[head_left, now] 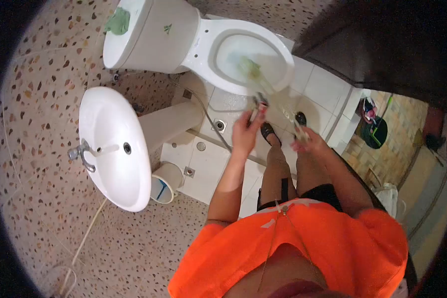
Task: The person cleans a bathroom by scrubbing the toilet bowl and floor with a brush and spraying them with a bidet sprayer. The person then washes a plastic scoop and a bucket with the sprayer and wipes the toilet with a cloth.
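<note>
My left hand is closed around a small, narrow object with a red part, just in front of the toilet bowl; blur hides its exact kind. To its right, my right hand grips a long, pale handle, smeared by motion. The handle seems to run up to a yellow-green brush head over the bowl. The white toilet has bluish water inside, and no seat or lid shows on its rim.
Left of me stands a white pedestal sink with a metal tap. A white bucket sits beneath it. On the toilet tank lies a green cloth. A grey hose crosses the tiled floor. A dark door is at right.
</note>
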{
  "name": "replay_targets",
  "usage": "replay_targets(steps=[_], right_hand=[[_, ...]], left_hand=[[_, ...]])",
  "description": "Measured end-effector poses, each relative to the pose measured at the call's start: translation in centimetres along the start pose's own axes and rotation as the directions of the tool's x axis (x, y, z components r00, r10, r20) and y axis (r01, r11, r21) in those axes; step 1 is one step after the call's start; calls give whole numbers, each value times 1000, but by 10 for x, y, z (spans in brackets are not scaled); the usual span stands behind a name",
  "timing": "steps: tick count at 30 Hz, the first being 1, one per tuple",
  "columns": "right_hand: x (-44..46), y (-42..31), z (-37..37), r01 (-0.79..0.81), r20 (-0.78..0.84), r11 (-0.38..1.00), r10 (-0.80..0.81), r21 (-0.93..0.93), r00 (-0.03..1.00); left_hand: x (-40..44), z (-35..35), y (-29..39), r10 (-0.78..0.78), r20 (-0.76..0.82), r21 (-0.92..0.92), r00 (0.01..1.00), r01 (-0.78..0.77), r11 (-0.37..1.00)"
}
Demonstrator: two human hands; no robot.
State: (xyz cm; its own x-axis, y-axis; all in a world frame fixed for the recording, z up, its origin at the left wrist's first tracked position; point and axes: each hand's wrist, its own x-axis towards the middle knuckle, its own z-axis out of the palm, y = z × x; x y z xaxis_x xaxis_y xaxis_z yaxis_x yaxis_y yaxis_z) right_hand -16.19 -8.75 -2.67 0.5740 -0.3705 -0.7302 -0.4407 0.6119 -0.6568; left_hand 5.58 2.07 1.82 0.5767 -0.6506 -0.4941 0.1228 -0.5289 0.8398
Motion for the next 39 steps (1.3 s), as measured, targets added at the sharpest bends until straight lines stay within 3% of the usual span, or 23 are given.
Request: replay_targets(steps=[1,3,4,7,9,11,13,16,18,19,21,22,24,25,26,28,30,31,32,33,34,37,39], right_hand=[[-7,13,-15,-109,64,994,109,-10,992],[14,64,-38,-307,105,950,312,-65,944],[29,74,-37,-321,77,945,325,-58,943],[40,3,1,-169,-127,983,159,-74,979],[41,23,-20,-153,-196,981,128,-119,972],[10,57,-58,-48,-213,980,6,-191,977],[-2,121,-125,-29,22,727,61,-686,998],[-52,134,-147,-195,-286,644,-39,-740,957],[-76,120,-153,-133,-225,576,-91,-807,970],[-85,119,-157,-138,-235,585,-94,-800,968],[-95,118,-164,117,-182,685,-349,-719,919],[-96,119,-172,117,-193,692,-354,-712,915],[-95,112,-182,-15,-252,774,-187,-633,950],[-94,109,-188,-62,-272,798,-129,-599,954],[-97,79,-186,-259,-329,821,93,-508,940],[-97,81,-198,-443,-356,803,309,-399,882],[-83,141,-233,-311,-348,747,114,-587,931],[-77,169,-246,-310,-352,755,112,-578,929],[-71,195,-257,-232,-330,629,-42,-742,943],[-71,199,-262,-198,-311,556,-116,-807,943],[-70,202,-266,-172,-290,473,-188,-864,938],[-80,192,-266,-152,-283,702,-74,-696,956],[-80,199,-264,-261,-408,858,67,-442,910]], left_hand=[[3,13,-13,-7,-29,-2,1000,7,1000],[-9,43,-37,167,157,134,973,-189,973],[-12,51,-36,166,147,138,975,-186,973],[-6,70,-13,107,150,282,983,-147,948],[24,57,8,-15,-46,119,999,20,993],[50,43,10,57,-116,-13,992,-59,998],[76,26,14,46,-169,116,985,-26,993],[77,17,47,96,-301,-54,949,-118,992],[71,13,51,89,-347,-55,934,-115,992],[62,10,50,2,-361,-61,933,-26,998],[44,19,47,-70,-368,-56,927,54,997],[34,27,45,-150,-329,-59,932,139,989],[35,45,63,-209,-275,-40,938,206,978],[35,53,72,-143,-279,-63,949,131,989],[32,61,83,-85,-285,-87,955,62,994],[55,57,112,66,-310,-44,948,-84,995],[87,46,129,241,-359,52,901,-239,970],[90,47,147,172,-431,55,886,-164,985],[100,42,155,174,-468,41,866,-175,984],[101,42,171,87,-441,-60,893,-126,990],[103,44,182,108,-429,-75,897,-155,985],[109,52,199,120,-376,-110,919,-173,979],[117,70,203,125,-322,-127,938,-173,977]])
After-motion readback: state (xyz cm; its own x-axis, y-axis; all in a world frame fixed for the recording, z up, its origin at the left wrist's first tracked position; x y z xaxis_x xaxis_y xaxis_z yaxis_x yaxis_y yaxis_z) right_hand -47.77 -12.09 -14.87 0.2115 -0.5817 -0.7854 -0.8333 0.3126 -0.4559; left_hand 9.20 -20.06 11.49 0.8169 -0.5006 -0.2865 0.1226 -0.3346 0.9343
